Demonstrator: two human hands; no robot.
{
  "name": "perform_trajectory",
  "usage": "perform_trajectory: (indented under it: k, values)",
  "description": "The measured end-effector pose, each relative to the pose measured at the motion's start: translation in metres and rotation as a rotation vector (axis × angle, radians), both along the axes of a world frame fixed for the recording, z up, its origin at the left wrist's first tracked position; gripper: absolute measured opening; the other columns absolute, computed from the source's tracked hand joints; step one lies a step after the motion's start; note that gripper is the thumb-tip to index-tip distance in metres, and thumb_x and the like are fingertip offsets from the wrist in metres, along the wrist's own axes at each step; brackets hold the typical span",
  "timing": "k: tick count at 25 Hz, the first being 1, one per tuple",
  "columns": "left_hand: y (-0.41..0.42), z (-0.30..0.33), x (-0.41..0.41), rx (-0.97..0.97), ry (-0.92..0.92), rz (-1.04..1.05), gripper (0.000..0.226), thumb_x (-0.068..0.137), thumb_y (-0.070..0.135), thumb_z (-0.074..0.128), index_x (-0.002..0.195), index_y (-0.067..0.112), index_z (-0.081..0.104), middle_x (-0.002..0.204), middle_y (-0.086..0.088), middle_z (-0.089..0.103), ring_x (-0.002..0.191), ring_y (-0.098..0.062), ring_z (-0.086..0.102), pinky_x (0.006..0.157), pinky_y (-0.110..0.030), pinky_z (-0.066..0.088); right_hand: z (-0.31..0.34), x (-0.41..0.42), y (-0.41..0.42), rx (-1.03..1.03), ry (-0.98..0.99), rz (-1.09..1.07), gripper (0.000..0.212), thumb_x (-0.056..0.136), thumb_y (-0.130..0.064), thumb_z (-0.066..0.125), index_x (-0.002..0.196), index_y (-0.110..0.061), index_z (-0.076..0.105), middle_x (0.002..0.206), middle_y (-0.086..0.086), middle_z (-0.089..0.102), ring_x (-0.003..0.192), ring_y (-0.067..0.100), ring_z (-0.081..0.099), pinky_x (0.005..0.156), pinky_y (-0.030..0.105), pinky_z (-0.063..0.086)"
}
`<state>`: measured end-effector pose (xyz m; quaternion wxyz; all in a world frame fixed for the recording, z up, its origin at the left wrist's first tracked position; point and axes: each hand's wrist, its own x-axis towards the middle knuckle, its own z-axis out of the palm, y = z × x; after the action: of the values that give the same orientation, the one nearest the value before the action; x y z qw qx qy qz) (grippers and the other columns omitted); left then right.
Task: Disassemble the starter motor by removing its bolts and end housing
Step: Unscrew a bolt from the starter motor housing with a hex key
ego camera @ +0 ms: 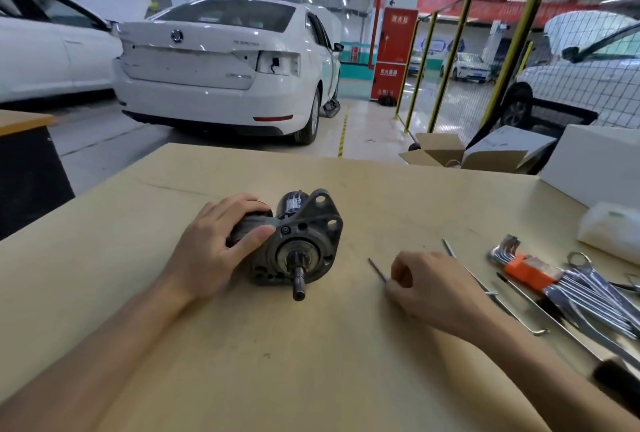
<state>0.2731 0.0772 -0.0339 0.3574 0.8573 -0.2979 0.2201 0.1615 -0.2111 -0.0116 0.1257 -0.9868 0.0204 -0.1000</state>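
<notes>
The dark starter motor [298, 241] lies on its side in the middle of the cardboard-covered table [311, 362], its end housing and shaft pointing toward me. My left hand [214, 244] grips the motor's black body from the left, thumb against the housing. To the right, my right hand [433, 289] pinches the near end of a long thin bolt [376, 269] that lies on the table. A second long bolt [449, 247] lies just beyond that hand.
A set of hex keys in an orange holder [526, 269] and several long metal tools lie at the right. A plastic bag [613, 234] and a white box [602, 161] stand at the far right. Open cardboard boxes and white cars are beyond the table.
</notes>
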Motion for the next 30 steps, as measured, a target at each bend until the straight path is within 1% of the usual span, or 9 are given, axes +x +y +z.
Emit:
perform_trajectory:
  k: [3, 7, 11, 14, 20, 22, 25, 27, 30]
  values:
    - [-0.005, 0.000, -0.003, -0.010, -0.023, 0.047, 0.053, 0.086, 0.069, 0.040, 0.115, 0.032, 0.065, 0.121, 0.024, 0.059, 0.108, -0.011, 0.051, 0.090, -0.030, 0.040, 0.007, -0.002, -0.015, 0.029, -0.017, -0.017, 0.010, 0.087, -0.034, 0.063, 0.082, -0.025, 0.065, 0.074, -0.011, 0.064, 0.077, 0.012, 0.060, 0.066, 0.028, 0.045]
    - [-0.010, 0.002, -0.009, -0.019, -0.036, 0.088, 0.056, 0.084, 0.071, 0.041, 0.109, 0.029, 0.067, 0.114, 0.017, 0.061, 0.103, -0.014, 0.052, 0.086, -0.032, 0.040, 0.017, -0.006, -0.038, -0.044, -0.136, -0.202, 0.020, 0.086, -0.043, 0.066, 0.081, -0.023, 0.067, 0.074, -0.010, 0.062, 0.078, 0.014, 0.057, 0.062, 0.029, 0.039]
    - [-0.015, 0.003, -0.015, 0.027, -0.111, 0.227, 0.061, 0.081, 0.076, 0.041, 0.098, 0.024, 0.068, 0.098, 0.005, 0.062, 0.093, -0.020, 0.054, 0.083, -0.039, 0.044, 0.018, -0.015, -0.027, 0.065, 0.047, -0.004, 0.025, 0.084, -0.051, 0.066, 0.080, -0.026, 0.065, 0.072, -0.013, 0.060, 0.071, 0.003, 0.053, 0.058, 0.021, 0.037]
    - [-0.019, 0.003, -0.017, 0.055, -0.213, 0.326, 0.063, 0.083, 0.077, 0.038, 0.085, 0.020, 0.064, 0.086, 0.002, 0.056, 0.083, -0.019, 0.050, 0.078, -0.036, 0.038, 0.014, -0.018, -0.010, -0.104, 0.119, 0.108, 0.013, 0.089, -0.038, 0.056, 0.087, -0.026, 0.059, 0.081, -0.012, 0.056, 0.079, 0.008, 0.050, 0.061, 0.021, 0.032]
    - [0.004, 0.001, -0.004, -0.309, -0.035, 0.283, 0.074, 0.093, 0.063, 0.023, 0.071, 0.005, 0.063, 0.077, -0.007, 0.064, 0.082, -0.027, 0.052, 0.076, -0.039, 0.036, 0.007, -0.015, -0.001, -0.247, 0.143, 0.119, 0.020, 0.102, -0.031, 0.035, 0.098, -0.017, 0.049, 0.096, 0.002, 0.062, 0.088, 0.025, 0.056, 0.072, 0.034, 0.038]
    - [0.002, 0.001, -0.008, -0.239, -0.039, 0.249, 0.060, 0.092, 0.060, 0.030, 0.075, 0.012, 0.063, 0.081, -0.002, 0.064, 0.085, -0.022, 0.052, 0.077, -0.036, 0.036, 0.007, -0.013, 0.000, -0.165, 0.038, 0.095, 0.019, 0.104, -0.029, 0.037, 0.104, -0.018, 0.053, 0.085, 0.003, 0.065, 0.080, 0.026, 0.059, 0.072, 0.037, 0.046]
    - [-0.008, 0.001, -0.016, -0.126, 0.025, 0.089, 0.046, 0.092, 0.059, 0.034, 0.081, 0.022, 0.058, 0.083, 0.009, 0.058, 0.082, -0.011, 0.051, 0.077, -0.031, 0.035, 0.005, -0.013, 0.004, 0.189, -0.324, 0.128, 0.014, 0.099, -0.028, 0.053, 0.096, -0.021, 0.064, 0.055, -0.002, 0.054, 0.051, 0.015, 0.049, 0.053, 0.027, 0.039]
    - [-0.013, 0.002, -0.018, -0.095, 0.008, 0.116, 0.051, 0.092, 0.061, 0.030, 0.078, 0.017, 0.054, 0.078, 0.006, 0.054, 0.077, -0.014, 0.051, 0.072, -0.032, 0.036, 0.006, -0.016, 0.013, 0.360, -0.494, 0.205, 0.012, 0.095, -0.028, 0.059, 0.091, -0.022, 0.068, 0.052, -0.003, 0.047, 0.047, 0.013, 0.039, 0.047, 0.018, 0.029]
    - [-0.017, 0.008, -0.027, 0.016, -0.145, 0.182, 0.053, 0.093, 0.058, 0.028, 0.071, 0.014, 0.048, 0.069, 0.005, 0.049, 0.070, -0.018, 0.046, 0.063, -0.034, 0.033, 0.011, -0.020, 0.029, 0.467, -0.607, 0.308, 0.014, 0.090, -0.030, 0.061, 0.091, -0.024, 0.073, 0.064, -0.006, 0.053, 0.059, 0.015, 0.044, 0.054, 0.020, 0.035]
